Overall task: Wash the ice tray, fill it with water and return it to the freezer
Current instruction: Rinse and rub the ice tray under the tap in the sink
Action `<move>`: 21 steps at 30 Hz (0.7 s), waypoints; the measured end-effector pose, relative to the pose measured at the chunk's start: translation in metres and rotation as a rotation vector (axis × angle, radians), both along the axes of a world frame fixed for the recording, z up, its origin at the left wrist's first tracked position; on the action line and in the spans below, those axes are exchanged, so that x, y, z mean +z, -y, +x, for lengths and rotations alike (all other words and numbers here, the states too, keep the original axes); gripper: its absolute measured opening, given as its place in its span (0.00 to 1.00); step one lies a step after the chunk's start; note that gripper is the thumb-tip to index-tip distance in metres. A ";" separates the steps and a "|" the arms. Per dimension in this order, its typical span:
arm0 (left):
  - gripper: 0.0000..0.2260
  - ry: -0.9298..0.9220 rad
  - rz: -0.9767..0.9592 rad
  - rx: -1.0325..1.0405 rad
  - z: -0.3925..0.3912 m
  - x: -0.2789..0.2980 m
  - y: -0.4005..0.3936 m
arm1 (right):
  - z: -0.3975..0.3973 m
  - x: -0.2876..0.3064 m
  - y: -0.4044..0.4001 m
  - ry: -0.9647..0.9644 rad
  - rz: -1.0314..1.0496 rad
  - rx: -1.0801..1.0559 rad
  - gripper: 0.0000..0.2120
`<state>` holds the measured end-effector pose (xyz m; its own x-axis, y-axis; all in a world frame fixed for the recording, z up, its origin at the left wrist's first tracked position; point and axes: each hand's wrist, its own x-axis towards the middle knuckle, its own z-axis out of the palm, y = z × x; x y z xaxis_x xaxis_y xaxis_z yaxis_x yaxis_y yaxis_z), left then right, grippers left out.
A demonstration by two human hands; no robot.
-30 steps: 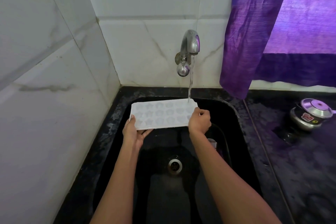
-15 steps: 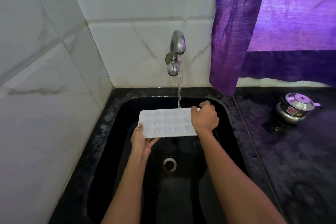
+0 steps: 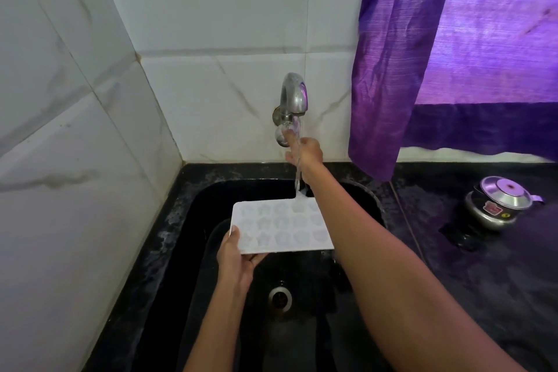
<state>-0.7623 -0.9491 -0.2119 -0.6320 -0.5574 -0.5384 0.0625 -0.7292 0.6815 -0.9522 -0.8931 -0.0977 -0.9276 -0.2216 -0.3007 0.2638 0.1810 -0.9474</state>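
I see a white ice tray with shaped cavities facing up, roughly level above the black sink, held at its near-left corner; the tap's water stream lands on its far edge.

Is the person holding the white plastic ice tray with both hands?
No, only the left hand grips the white plastic ice tray; the right hand is up at the metal tap.

Left hand in a thumb-over grip, right hand outstretched, fingers extended.
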 end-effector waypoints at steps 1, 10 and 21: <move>0.15 0.001 -0.001 0.000 0.000 0.000 0.000 | -0.005 0.004 0.005 0.041 -0.057 -0.006 0.20; 0.15 -0.019 -0.002 0.008 -0.006 0.006 0.001 | -0.013 0.018 0.006 0.399 -0.608 -0.007 0.17; 0.12 -0.037 0.003 0.008 0.005 0.022 -0.002 | 0.002 0.020 -0.010 0.386 -0.558 0.060 0.22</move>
<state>-0.7570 -0.9467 -0.1898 -0.6469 -0.5608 -0.5167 0.0931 -0.7306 0.6764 -0.9498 -0.8828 -0.0776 -0.7579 -0.4876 -0.4335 0.6069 -0.2829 -0.7427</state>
